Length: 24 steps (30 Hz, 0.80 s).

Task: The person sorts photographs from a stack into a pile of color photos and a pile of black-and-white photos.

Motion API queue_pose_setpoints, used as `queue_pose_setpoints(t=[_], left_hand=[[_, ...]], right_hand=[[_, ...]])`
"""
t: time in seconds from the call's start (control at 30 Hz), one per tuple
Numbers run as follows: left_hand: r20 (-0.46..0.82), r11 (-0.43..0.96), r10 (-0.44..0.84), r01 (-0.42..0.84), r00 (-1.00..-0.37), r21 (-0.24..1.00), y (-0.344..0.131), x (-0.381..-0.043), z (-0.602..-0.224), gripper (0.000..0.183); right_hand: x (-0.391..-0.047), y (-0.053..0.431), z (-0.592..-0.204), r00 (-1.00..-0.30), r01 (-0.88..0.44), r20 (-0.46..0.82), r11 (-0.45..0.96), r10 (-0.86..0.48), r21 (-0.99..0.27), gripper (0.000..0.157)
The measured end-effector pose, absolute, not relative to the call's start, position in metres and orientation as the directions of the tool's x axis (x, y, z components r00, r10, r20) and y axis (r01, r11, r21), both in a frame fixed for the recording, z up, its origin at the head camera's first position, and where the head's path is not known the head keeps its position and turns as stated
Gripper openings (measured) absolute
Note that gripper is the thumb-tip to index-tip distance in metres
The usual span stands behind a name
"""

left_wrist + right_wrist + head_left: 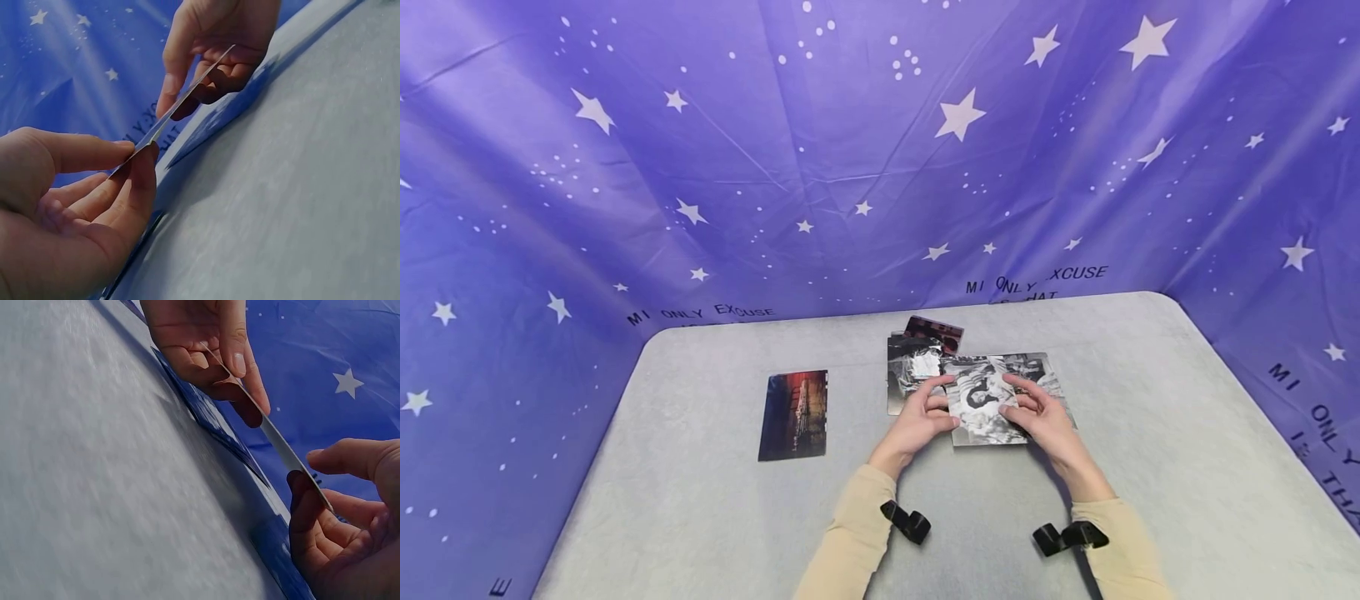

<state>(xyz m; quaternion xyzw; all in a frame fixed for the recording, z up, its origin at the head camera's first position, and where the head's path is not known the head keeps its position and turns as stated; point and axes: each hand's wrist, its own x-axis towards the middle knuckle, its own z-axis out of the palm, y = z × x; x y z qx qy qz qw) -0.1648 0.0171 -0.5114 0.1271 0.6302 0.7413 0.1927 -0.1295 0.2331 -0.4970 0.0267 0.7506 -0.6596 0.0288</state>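
A black-and-white picture card (985, 392), showing a reclining figure, is held up over the table between both hands. My left hand (921, 417) pinches its left edge, thumb on the face and fingers behind, as the left wrist view shows. At the right side, my right hand (1045, 421) holds the same card between thumb and fingers. The wrist views see the card (281, 447) nearly edge-on, tilted. Beneath and behind it, another black-and-white card (1045, 371) lies partly covered on the table.
Left of the hands, a black-and-white card (906, 371) overlaps a dark reddish card (936, 331). Farther left, a dark card with a red and blue picture (793, 417) lies alone on the grey table (700, 500). A purple star-patterned cloth (850, 150) hangs around the table.
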Motion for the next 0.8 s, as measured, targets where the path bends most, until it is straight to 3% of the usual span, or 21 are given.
queue_pose_setpoints(t=[0.6, 0.8], left_hand=[[-0.098, -0.039, 0.424, -0.126, -0.901, 0.991, 0.072, -0.175, -0.515, 0.064], [-0.114, 0.031, 0.426, -0.111, -0.898, 0.993, 0.087, -0.178, -0.514, 0.064]], right_hand=[[-0.134, 0.278, -0.494, -0.997, 0.062, -0.053, 0.198, 0.05, -0.978, 0.056], [-0.137, 0.288, -0.493, -0.994, 0.1, -0.08, 0.349, 0.071, -0.932, 0.055]])
